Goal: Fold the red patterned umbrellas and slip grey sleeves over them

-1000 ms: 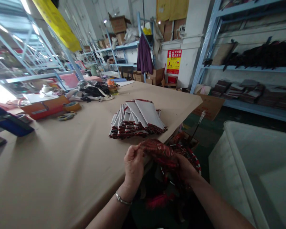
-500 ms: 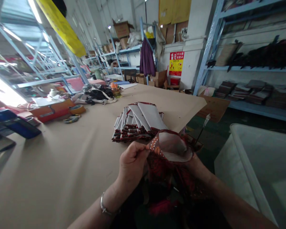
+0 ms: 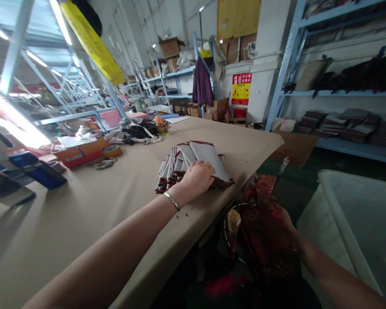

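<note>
My left hand (image 3: 197, 178) rests on a fanned stack of folded grey-white fabric pieces (image 3: 207, 152) with dark red edges. Its fingers are bent together over the top piece; the thumb is hidden. Low on the right, off the table edge, my right hand (image 3: 283, 219) is closed on a dark red patterned fabric piece (image 3: 263, 231). That piece hangs down in shadow, and motion blurs it. Beside it is a tan rounded knob (image 3: 234, 221), whose kind I cannot make out.
Brown paper covers the table (image 3: 116, 206). A pale plastic bin (image 3: 334, 214) stands to the right. Small pliers or snips (image 3: 105, 163), a tape roll (image 3: 112, 151) and a dark blue object (image 3: 38, 169) lie at left. Blue shelving (image 3: 281, 81) stands behind.
My left hand has let go of the dark red fabric piece and reached forward onto the stack. My right hand has moved lower and to the right with that piece.
</note>
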The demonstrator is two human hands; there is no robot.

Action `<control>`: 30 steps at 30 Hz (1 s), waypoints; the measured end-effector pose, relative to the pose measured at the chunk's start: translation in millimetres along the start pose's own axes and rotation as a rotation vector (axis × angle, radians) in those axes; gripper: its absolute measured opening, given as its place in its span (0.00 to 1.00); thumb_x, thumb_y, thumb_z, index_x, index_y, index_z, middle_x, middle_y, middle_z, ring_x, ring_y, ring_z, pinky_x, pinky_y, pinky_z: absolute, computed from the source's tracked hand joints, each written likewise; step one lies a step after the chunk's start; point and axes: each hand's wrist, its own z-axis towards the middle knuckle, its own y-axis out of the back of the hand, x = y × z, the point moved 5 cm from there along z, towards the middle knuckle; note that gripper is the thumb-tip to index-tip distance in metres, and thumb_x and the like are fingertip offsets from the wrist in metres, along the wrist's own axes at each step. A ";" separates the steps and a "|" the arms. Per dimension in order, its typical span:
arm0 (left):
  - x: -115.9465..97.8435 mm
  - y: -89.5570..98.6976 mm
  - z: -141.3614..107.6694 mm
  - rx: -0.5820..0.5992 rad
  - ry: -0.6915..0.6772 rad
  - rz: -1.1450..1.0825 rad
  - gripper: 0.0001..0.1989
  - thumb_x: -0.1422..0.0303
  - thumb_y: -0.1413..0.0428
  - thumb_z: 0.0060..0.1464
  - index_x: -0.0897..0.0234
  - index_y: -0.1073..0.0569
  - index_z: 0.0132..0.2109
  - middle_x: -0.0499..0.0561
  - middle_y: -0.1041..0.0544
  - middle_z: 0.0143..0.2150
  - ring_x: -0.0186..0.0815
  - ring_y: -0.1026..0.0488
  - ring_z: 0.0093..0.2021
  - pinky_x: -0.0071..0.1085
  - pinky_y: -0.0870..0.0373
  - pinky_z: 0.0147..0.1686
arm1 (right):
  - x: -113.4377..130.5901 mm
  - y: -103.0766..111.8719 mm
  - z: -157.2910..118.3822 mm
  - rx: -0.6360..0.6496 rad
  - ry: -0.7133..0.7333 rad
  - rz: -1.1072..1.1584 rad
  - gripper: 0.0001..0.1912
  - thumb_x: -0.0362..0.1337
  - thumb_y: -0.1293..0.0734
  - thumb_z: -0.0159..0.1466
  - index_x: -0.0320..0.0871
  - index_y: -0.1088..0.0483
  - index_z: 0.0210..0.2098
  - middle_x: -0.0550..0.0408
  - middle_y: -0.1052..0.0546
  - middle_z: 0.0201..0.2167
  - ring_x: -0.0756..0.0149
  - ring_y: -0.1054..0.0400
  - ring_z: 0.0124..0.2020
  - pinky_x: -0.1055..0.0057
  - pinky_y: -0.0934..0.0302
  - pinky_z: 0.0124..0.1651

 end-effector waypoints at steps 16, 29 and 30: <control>13.3 3.9 18.7 0.087 0.154 -0.060 0.11 0.74 0.50 0.51 0.67 0.24 0.28 0.57 0.24 0.29 0.39 0.28 0.33 0.31 0.34 0.37 | 205.5 -128.1 10.5 0.210 0.853 -0.756 0.14 0.40 0.37 0.63 0.41 0.28 0.45 0.47 0.25 0.39 0.59 0.34 0.43 0.64 0.41 0.46; 11.3 26.4 -0.5 -0.154 0.146 -0.306 0.08 0.69 0.46 0.50 0.63 0.23 0.36 0.50 0.24 0.32 0.34 0.29 0.33 0.27 0.37 0.33 | 237.3 -133.3 10.5 0.191 0.822 -0.879 0.10 0.38 0.37 0.63 0.41 0.26 0.33 0.51 0.25 0.31 0.66 0.34 0.32 0.72 0.48 0.34; 9.5 27.2 -2.6 -0.152 0.125 -0.310 0.08 0.69 0.47 0.51 0.63 0.23 0.36 0.50 0.24 0.33 0.34 0.29 0.33 0.27 0.37 0.34 | 240.4 -132.3 7.1 0.193 0.813 -0.826 0.08 0.39 0.35 0.61 0.41 0.27 0.32 0.53 0.25 0.30 0.67 0.34 0.31 0.72 0.49 0.33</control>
